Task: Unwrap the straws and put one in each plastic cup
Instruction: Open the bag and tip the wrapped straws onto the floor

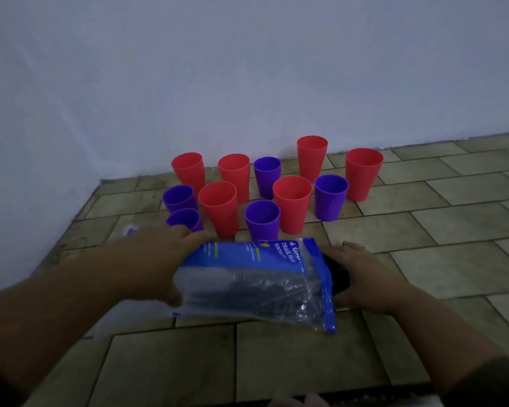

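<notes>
Straw packet point(256, 282) held above tiled floor point(453, 259), near cups point(291, 201); left hand point(156, 259) grip closed on packet, right hand point(362, 274) grip around dark straw ends; steady packet, draw straws out straight

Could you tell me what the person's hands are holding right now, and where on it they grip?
Both hold the plastic straw packet: left hand at its left end, right hand at its right end by the dark straws.

Red cups point(218, 207), purple cups point(262, 220), clear bag with blue band point(254, 277), grey-green tiled floor point(453, 259), pale wall point(247, 69)
</notes>
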